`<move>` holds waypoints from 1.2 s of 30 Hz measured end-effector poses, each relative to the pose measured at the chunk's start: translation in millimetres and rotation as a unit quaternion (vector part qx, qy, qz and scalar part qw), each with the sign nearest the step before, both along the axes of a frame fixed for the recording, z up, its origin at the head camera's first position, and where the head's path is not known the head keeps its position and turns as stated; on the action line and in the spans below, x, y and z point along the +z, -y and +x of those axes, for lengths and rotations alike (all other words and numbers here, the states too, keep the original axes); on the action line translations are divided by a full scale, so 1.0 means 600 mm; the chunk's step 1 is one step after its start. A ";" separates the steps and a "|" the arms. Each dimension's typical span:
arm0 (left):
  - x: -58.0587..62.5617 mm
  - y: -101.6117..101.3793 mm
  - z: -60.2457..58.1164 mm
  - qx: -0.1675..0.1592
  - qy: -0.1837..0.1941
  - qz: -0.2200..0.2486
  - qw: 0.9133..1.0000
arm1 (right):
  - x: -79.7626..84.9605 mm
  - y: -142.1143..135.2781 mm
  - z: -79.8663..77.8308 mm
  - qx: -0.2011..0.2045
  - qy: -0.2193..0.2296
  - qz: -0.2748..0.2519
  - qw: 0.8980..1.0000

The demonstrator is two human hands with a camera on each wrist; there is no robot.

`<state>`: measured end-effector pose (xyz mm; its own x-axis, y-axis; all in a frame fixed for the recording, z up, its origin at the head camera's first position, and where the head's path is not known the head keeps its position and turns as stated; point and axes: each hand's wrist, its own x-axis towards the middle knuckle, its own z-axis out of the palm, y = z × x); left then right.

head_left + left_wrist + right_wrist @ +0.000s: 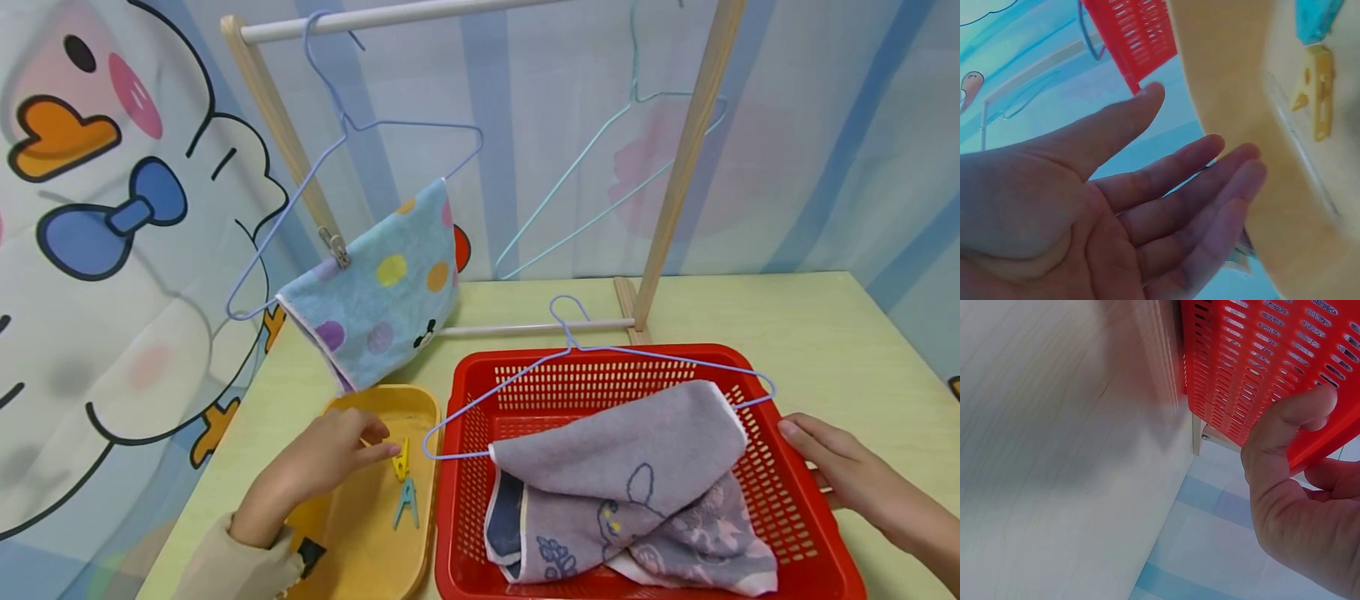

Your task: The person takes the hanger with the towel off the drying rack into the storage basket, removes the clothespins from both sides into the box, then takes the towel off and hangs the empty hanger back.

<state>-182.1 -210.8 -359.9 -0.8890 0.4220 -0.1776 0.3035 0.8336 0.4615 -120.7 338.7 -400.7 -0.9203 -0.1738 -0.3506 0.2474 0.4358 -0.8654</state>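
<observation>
Above the yellow tray (367,550) at the near left, the left hand (330,454) is relaxed, its fingers loosely bent and holding nothing. Near its fingertips, the yellow clothespin (401,461) and the teal clothespin (406,502) lie close together, so a hasty pinch might catch or nudge the wrong one. To the right, the right hand (847,467) grips the right rim of the red basket (448,517). The gray towel (622,467) is in the basket, draped over the bar of the purple hanger (675,359), with no clip visible on it. Lifting the hanger at a tilt could let the towel slide off; a tug on the basket could shift both. At the far left, the blue towel (382,287) droops from the blue hanger (345,122) under one visible gray clip (334,247), so a knock might work it loose.

Counted: two towels, three hangers including the bare mint hanger (634,96), two clothespins, one gray clip, one basket, one tray, one rack (686,162).
</observation>
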 end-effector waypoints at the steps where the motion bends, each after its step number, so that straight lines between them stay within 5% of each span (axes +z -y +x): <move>1: 0.003 -0.002 0.000 -0.004 -0.011 0.005 1.000 | -0.001 0.000 0.000 0.000 -0.001 0.000 1.000; 11: 0.030 -0.053 -0.011 -0.020 -0.094 0.077 0.992 | -0.010 -0.007 -0.002 -0.002 0.006 -0.008 1.000; 22: 0.055 -0.129 -0.020 -0.055 -0.093 0.124 0.986 | -0.003 -0.004 -0.003 -0.003 -0.002 0.000 1.000; 36: 0.052 -0.187 -0.039 -0.100 -0.136 0.120 0.978 | 0.006 -0.002 0.000 0.004 -0.036 0.019 0.999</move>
